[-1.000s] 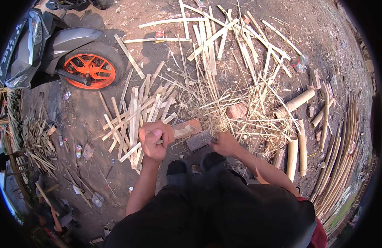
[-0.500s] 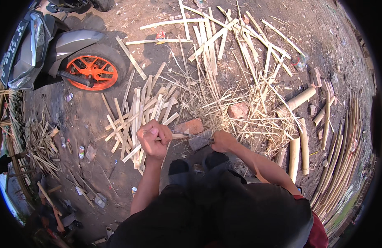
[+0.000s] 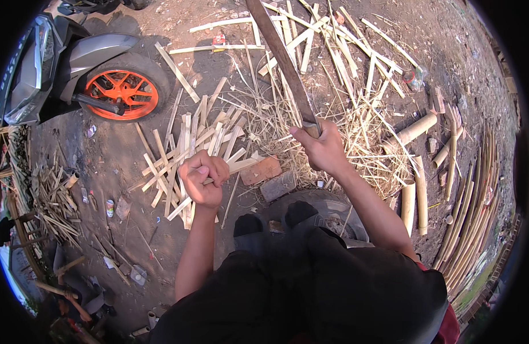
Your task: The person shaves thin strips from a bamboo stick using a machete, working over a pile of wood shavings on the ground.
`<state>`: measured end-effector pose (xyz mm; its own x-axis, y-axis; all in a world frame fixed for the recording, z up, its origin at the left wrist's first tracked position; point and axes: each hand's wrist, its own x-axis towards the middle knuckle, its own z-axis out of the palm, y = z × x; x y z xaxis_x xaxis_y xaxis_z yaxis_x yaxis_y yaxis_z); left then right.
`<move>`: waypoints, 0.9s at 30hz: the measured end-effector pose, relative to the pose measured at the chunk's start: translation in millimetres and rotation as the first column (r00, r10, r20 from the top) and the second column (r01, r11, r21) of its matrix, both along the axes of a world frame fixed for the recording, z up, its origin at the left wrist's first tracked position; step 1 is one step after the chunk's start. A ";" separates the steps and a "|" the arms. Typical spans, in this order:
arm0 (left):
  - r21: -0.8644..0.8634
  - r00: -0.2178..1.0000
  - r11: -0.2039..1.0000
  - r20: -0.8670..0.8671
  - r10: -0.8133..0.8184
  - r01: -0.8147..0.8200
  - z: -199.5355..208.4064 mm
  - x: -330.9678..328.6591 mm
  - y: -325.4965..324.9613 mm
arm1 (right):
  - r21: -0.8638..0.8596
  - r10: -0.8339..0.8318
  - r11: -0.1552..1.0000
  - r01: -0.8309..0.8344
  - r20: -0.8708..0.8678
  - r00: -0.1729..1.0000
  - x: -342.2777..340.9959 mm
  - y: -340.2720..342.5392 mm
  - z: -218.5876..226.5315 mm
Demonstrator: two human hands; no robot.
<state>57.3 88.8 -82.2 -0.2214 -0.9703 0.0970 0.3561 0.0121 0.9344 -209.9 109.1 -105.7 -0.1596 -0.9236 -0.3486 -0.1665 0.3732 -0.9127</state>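
My right hand (image 3: 327, 150) is wrapped round the handle of a machete, and its long dark blade (image 3: 287, 63) points up and away over the ground. To the left, my left hand (image 3: 204, 179) is closed around a pale bamboo strip (image 3: 241, 164). The strip's far end comes out of the fist toward a reddish brick (image 3: 262, 171). Beside that brick lies a greyish block (image 3: 277, 186). Beyond my left hand is a loose pile of split bamboo strips (image 3: 190, 135). Thin bamboo shavings (image 3: 362, 146) are heaped beyond and right of my right hand.
A motorcycle with an orange front wheel (image 3: 122, 95) stands at the far left. Cut bamboo tubes (image 3: 410, 133) lie to the right, with long poles (image 3: 467, 223) past them. A tyre (image 3: 351, 217) lies by my feet. More split pieces (image 3: 52, 198) are piled at the left.
My right hand has risen and moved away from me, swinging the machete from beside the strip to pointing upward. My left hand has shifted slightly left and up, still gripping the strip.
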 end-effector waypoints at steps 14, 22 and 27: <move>-0.012 0.993 0.998 0.102 0.062 -0.061 -33.7 -16.7 14.9 | 0.488 0.616 0.759 -0.432 -0.319 0.721 13.8 71.0 -139.2; -0.101 1.000 0.995 -0.017 0.003 -0.004 1.3 -27.5 -14.7 | 0.503 0.657 0.708 -0.496 -0.212 0.723 19.9 68.4 -124.9; -0.126 0.968 0.969 0.104 0.228 -0.214 12.4 -31.7 -43.0 | 0.523 0.651 0.704 -0.481 -0.204 0.731 24.8 74.2 -114.3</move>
